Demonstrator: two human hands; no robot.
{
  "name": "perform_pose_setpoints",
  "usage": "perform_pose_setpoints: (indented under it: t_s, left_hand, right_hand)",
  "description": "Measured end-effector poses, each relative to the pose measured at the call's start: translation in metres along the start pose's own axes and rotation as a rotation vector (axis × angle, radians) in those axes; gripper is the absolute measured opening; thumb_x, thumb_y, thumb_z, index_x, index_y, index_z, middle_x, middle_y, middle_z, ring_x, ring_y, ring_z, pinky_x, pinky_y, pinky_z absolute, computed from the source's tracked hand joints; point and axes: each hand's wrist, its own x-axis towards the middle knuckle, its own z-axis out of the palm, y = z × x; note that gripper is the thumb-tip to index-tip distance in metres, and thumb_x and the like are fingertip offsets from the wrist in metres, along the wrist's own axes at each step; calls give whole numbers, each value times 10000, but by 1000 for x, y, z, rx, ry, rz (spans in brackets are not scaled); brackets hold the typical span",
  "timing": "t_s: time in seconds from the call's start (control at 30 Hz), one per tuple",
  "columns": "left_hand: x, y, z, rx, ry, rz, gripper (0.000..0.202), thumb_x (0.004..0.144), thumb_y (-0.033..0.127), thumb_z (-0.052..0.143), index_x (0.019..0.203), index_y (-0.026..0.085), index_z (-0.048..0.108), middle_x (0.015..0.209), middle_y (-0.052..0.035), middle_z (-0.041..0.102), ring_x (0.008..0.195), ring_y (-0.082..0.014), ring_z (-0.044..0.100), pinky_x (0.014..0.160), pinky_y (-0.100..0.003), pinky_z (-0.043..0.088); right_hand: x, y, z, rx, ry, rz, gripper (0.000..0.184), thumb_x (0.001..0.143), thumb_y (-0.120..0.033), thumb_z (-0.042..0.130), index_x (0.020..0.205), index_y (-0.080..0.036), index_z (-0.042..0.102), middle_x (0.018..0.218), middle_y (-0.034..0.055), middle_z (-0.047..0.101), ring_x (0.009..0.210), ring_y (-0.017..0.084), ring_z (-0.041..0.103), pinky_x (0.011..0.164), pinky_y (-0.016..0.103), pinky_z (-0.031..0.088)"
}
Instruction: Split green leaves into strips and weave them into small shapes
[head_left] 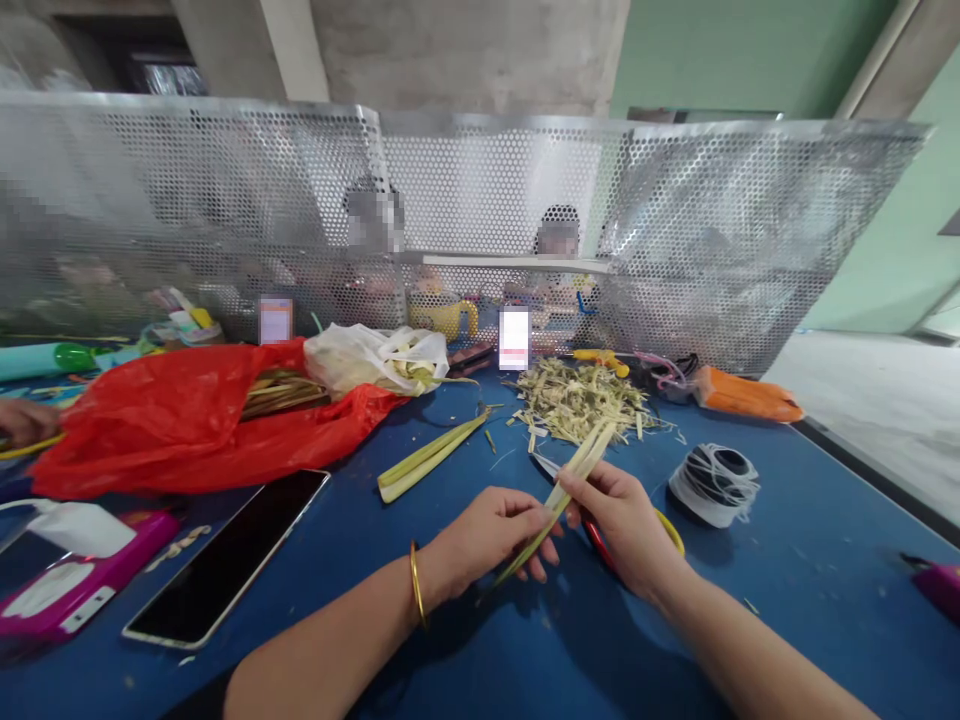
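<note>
Between my two hands is a bundle of pale green plant leaves (581,462), tilted with its light, wide end up and to the right. My left hand (499,535), with a gold bangle at the wrist, pinches the lower part. My right hand (619,515) grips the bundle higher up, thumb on top. Scissors with red and yellow handles (670,535) show beneath my right hand; whether they lie on the table or are held too, I cannot tell. Another folded green leaf piece (431,458) lies to the left. Beyond my hands sits a heap of leaf scraps (581,395).
On the blue table (450,660) are a thread spool (714,485), a phone (232,555), a purple power strip (82,590), a red plastic bag (172,410), a white bag (367,350) and an orange packet (750,393). Behind stands a perforated metal screen (465,180). Another person's hand (26,422) is far left.
</note>
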Motion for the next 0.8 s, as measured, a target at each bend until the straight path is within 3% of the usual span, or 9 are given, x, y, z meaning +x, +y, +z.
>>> perform_pose_setpoints:
  t_s: [0.23,0.3,0.4,0.43,0.47,0.53,0.63,0.7,0.8]
  left_hand:
    - [3,-5,-6,121,43,22,271,781,389,572,762,135,664,587,-5,597,490,-97,525,534,-231,426]
    - [2,-3,-8,250,222,191,244,785,377,583,828,159,685,720,-35,659,663,-148,598,662,-274,470]
    - [-1,3,-10,448,665,513,237,788,375,605,939,208,676,996,-54,674,967,-205,581,857,-321,438]
    - [-2,6,-10,455,749,553,238,804,397,587,920,208,672,994,-53,670,970,-204,575,858,-317,433]
    - [-3,7,-10,418,759,541,266,825,430,552,873,197,670,936,-54,672,923,-197,582,828,-304,439]
    - [-3,9,-7,232,585,411,392,847,507,485,774,167,666,772,-48,657,766,-169,587,724,-270,445]
    - [-1,6,-1,-154,206,173,486,797,586,509,806,131,679,756,-57,659,705,-145,575,668,-245,427]
    - [1,3,2,-318,136,79,416,733,526,623,831,126,678,761,-51,661,687,-127,565,642,-227,411]
    - [4,-1,1,-367,229,5,262,691,359,693,804,125,665,719,-26,647,626,-95,548,591,-201,389]
  right_hand:
    - [3,-12,-7,125,116,22,346,667,-426,756,829,-129,684,501,-38,515,476,85,431,467,209,322]
    - [3,-15,-10,111,173,-56,321,692,-421,737,826,-133,691,519,-27,524,501,101,463,493,226,364]
    - [-2,-17,-13,-108,323,-378,212,784,-379,662,855,-182,691,649,12,595,597,144,543,588,280,447]
    - [-5,-17,-14,-246,353,-506,171,815,-351,630,875,-204,692,729,31,617,654,161,569,632,302,467]
    - [-9,-17,-15,-407,350,-630,150,837,-323,599,898,-224,694,807,49,630,712,177,588,667,318,479]
    - [-17,-14,-14,-750,250,-806,167,860,-282,556,944,-249,697,871,69,637,764,192,601,674,317,490]
    - [-23,-8,-8,-1176,-110,-1011,203,898,-206,487,959,-224,680,808,68,648,700,176,597,635,294,489]
    - [-24,-5,-1,-1365,-341,-1132,223,912,-136,438,938,-178,656,780,68,634,695,180,590,669,315,492]
    - [-22,-3,8,-1477,-519,-1162,208,911,-105,420,983,-144,611,838,78,621,780,204,597,738,345,494]
